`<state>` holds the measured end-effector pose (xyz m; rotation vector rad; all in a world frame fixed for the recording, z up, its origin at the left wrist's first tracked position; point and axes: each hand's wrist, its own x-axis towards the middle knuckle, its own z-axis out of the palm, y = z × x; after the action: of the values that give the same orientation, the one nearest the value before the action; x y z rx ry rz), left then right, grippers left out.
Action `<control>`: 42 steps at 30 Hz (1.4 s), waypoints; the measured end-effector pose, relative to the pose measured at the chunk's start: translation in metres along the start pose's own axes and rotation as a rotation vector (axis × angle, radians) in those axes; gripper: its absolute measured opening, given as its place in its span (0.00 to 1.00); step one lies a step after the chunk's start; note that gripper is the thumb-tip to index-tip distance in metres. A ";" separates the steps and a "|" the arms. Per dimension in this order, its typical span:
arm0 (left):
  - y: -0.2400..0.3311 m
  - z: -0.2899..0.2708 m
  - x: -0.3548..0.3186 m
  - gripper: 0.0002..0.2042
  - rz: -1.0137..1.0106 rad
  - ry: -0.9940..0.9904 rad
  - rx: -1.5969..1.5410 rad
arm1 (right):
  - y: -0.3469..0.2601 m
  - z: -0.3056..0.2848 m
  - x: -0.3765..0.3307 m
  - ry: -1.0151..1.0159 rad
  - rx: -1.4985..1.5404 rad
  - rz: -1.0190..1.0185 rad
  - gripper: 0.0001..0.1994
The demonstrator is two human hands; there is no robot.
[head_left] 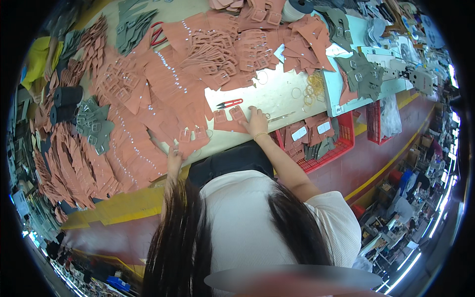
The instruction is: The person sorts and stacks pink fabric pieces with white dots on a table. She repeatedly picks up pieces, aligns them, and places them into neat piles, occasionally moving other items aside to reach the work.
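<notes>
Right grip (257,123) at worktable (284,93); maroon floor (367,171)

Pale counter (283,94) crowded with salmon-coloured cut pieces (170,72).
They overlap in stacks, many bearing square buckles (220,117); among them sit grey-green pieces (94,126), dark spools (68,96) and red-handled scissors (157,35). The bare stretch holds small red snips (230,103) and yellow rings (315,85).

The buckled pieces (192,143) are salmon orange, their buckles matching, while white specks run in dotted rows over the fanned panels (148,166). Another bunch of pieces (95,122) is grey-green. The snips (230,103) are red and black, the tabletop (287,84) cream, the crate (336,154) bright red, the person's ribbed shirt (242,218) white, the floor (336,182) maroon with yellow stripes.
</notes>
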<state>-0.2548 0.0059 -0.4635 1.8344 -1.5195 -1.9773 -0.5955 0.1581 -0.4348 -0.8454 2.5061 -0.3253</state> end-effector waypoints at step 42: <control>0.221 -0.106 0.047 0.13 0.412 0.466 -0.325 | -0.362 0.014 0.184 0.037 0.193 -0.900 0.12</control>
<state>-0.3080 -0.2009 -0.3346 1.5477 -1.2225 -1.3891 -0.5332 -0.2403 -0.3820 -1.8406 1.9232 -0.8498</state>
